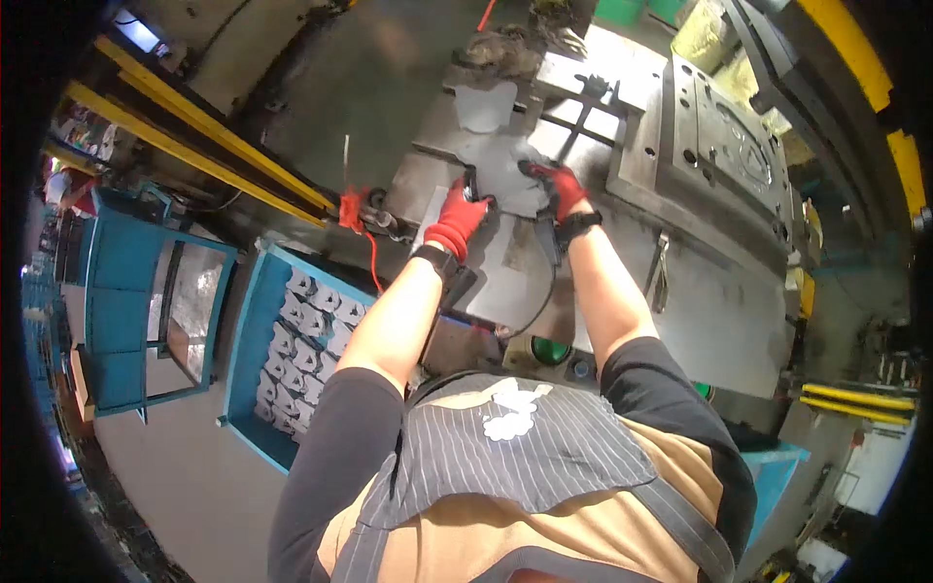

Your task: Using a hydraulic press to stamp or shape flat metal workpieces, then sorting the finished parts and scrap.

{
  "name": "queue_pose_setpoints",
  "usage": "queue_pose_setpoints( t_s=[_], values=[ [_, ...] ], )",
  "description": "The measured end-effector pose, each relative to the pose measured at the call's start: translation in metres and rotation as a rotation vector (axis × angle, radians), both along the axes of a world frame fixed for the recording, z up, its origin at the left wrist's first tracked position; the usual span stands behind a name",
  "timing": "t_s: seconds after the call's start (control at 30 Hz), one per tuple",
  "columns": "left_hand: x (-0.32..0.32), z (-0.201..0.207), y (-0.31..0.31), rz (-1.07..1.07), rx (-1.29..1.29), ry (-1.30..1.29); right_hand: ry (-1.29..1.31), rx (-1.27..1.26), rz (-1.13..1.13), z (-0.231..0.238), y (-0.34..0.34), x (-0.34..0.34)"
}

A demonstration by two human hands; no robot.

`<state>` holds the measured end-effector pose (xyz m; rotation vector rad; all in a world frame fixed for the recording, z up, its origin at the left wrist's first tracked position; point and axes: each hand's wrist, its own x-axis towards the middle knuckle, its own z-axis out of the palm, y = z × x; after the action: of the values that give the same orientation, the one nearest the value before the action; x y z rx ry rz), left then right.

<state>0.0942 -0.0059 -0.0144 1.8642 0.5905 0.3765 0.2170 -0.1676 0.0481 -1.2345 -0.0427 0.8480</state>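
Centrally, two gloved hands flank a thin grey metal plate (505, 173), which lies between them over the steel bed (714, 325). The left hand (461, 211) is at the plate's near left edge, thumb and fingers partly spread; the right hand (558, 188) bends its dark fingertips over the right edge. Whether either hand grips the plate firmly or merely rests on it cannot be told. The gloves hide parts of both edges.

Just beyond the plate is a second grey piece (486, 105), with a crumpled dark heap (498, 53) behind it. To the right, a thick die block (724, 146) with round holes occupies much of the bed; a slender metal tool (661, 274) lies nearer the person. A black cable (550, 299) curves between the forearms, and a red cord (375, 260) hangs beside the left forearm from a red fitting (351, 208).

Farther left, a blue bin (244, 330) holds rows of grey shaped parts (303, 340). Beyond it, on the grey floor (165, 457), stands a blue metal frame (124, 277). Yellow bars (194, 155) cross the upper left; yellow-painted beams (847, 49) border the upper right.
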Motion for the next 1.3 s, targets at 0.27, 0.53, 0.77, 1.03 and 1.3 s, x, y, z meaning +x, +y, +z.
queue_pose_setpoints(
  t_s=[0.27,0.53,0.77,1.03,1.3],
  values=[
    [0.008,-0.034,0.030,0.216,-0.114,0.108,-0.279,0.023,-0.063,0.023,-0.002,-0.038],
    [-0.033,0.049,-0.006,-0.127,-0.223,-0.524,-0.652,0.072,-0.050,0.007,-0.052,-0.114],
    [-0.075,0.073,-0.053,-0.080,-0.369,-0.634,-1.001,-0.112,0.093,0.022,-0.045,-0.159],
    [-0.075,0.070,-0.055,0.049,-0.106,-0.475,-1.086,-0.440,0.336,0.059,-0.069,-0.158],
    [-0.077,0.083,-0.056,0.052,-0.059,-0.526,-1.116,-0.552,0.361,0.160,-0.111,-0.112]
  ],
)
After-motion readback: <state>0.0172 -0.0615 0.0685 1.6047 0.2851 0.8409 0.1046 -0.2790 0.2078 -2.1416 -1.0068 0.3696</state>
